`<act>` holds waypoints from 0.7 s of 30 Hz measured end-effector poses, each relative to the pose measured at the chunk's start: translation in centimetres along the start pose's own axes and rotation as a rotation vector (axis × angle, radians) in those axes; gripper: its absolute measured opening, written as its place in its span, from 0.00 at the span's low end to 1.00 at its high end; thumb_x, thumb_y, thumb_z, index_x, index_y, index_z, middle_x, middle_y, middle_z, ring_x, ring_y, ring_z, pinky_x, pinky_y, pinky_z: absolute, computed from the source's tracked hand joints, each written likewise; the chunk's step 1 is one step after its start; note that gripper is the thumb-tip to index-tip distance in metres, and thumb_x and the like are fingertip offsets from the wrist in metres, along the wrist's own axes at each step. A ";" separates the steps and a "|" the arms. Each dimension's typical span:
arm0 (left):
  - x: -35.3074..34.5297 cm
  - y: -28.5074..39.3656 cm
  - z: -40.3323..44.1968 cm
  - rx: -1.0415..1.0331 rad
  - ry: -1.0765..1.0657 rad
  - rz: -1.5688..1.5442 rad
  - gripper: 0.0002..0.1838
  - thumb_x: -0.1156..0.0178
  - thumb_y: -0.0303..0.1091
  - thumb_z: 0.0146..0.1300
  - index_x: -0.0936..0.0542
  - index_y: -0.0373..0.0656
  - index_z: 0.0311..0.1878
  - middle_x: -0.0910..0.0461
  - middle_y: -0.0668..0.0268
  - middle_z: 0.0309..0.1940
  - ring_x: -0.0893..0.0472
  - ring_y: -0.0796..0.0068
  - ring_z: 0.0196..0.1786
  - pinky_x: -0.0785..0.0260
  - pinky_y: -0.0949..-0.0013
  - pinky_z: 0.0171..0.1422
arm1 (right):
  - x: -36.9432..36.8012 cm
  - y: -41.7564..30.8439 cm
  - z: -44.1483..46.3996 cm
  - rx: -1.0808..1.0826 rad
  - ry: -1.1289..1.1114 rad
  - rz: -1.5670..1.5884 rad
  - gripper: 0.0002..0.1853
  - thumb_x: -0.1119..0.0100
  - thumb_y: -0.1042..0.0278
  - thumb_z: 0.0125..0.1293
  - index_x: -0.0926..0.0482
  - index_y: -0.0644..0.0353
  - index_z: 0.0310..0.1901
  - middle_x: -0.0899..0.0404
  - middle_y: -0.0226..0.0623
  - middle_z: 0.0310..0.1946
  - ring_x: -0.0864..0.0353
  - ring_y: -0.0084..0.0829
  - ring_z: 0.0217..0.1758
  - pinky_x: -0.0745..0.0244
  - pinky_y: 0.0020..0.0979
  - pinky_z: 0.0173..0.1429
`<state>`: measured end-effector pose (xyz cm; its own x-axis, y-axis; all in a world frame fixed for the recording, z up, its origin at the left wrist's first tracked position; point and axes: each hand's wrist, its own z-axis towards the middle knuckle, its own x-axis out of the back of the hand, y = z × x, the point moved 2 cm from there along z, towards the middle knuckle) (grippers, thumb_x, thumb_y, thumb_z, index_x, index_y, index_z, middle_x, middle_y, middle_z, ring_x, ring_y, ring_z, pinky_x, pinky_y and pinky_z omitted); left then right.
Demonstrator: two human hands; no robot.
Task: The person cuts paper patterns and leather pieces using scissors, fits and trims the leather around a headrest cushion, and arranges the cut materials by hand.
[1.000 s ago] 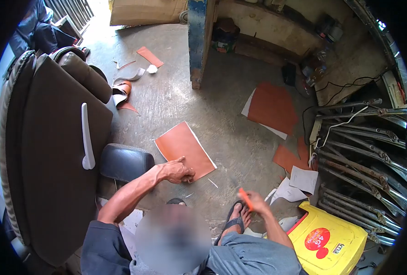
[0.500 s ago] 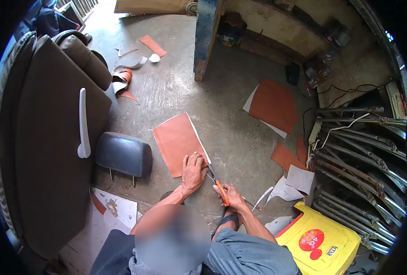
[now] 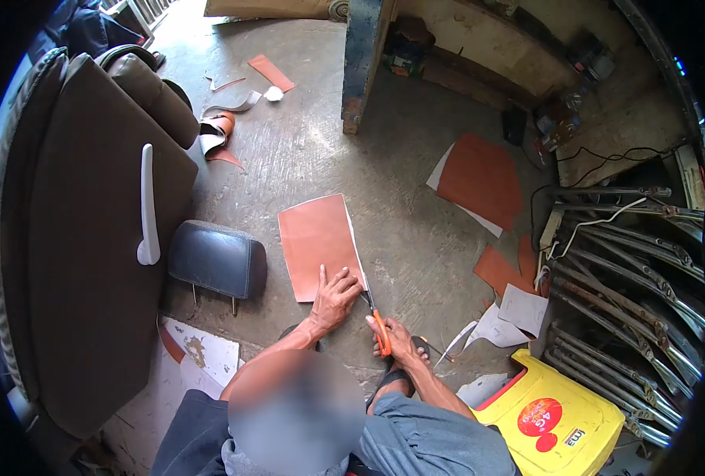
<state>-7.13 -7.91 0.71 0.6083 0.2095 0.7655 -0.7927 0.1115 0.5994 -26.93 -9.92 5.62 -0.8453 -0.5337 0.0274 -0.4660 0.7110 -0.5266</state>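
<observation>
On the concrete floor in front of me lies a reddish-brown upholstery sheet (image 3: 316,234) with a whitish underside showing along its right edge. My left hand (image 3: 336,298) is spread over its lower right part, fingers apart and pressing down. In my right hand (image 3: 397,339) is a pair of scissors (image 3: 382,327) with orange handles, my fingers wrapped round them. Their metal blades reach the lower right corner of the sheet, beside my left fingertips. How far the blades are apart is too small to tell.
A black headrest (image 3: 217,260) with metal posts lies left, beside a large dark seat (image 3: 102,238). Right are another brown sheet (image 3: 479,178), scraps (image 3: 495,329), a yellow box (image 3: 555,420) and stacked metal tubes (image 3: 622,293). A blue-painted post (image 3: 363,63) stands ahead.
The brown sheet has turned slightly clockwise, standing straighter. My left hand has shifted with it, and the scissors have tilted more upright. The whole view has moved slightly.
</observation>
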 end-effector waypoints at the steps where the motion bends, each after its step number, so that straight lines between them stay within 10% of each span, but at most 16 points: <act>1: 0.0 0.1 0.0 -0.001 -0.001 -0.002 0.11 0.35 0.28 0.62 0.15 0.48 0.47 0.18 0.65 0.54 0.23 0.56 0.68 0.52 0.21 0.75 | -0.1 -0.2 -0.2 -0.005 0.021 -0.038 0.30 0.30 0.35 0.63 0.25 0.60 0.39 0.25 0.31 0.25 0.22 0.24 0.22 0.22 0.27 0.24; 21: 0.1 0.7 -0.3 0.134 -0.027 -0.231 0.09 0.37 0.27 0.66 0.16 0.48 0.48 0.16 0.64 0.57 0.23 0.59 0.69 0.60 0.24 0.79 | -0.7 1.3 2.7 0.140 0.079 -0.113 0.27 0.29 0.41 0.64 0.22 0.60 0.40 0.27 0.24 0.22 0.27 0.18 0.20 0.31 0.21 0.22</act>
<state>-7.66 -7.49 1.14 0.7746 0.1676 0.6098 -0.6215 0.0233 0.7831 -26.29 -9.83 2.65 -0.8102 -0.5649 0.1564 -0.5225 0.5750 -0.6296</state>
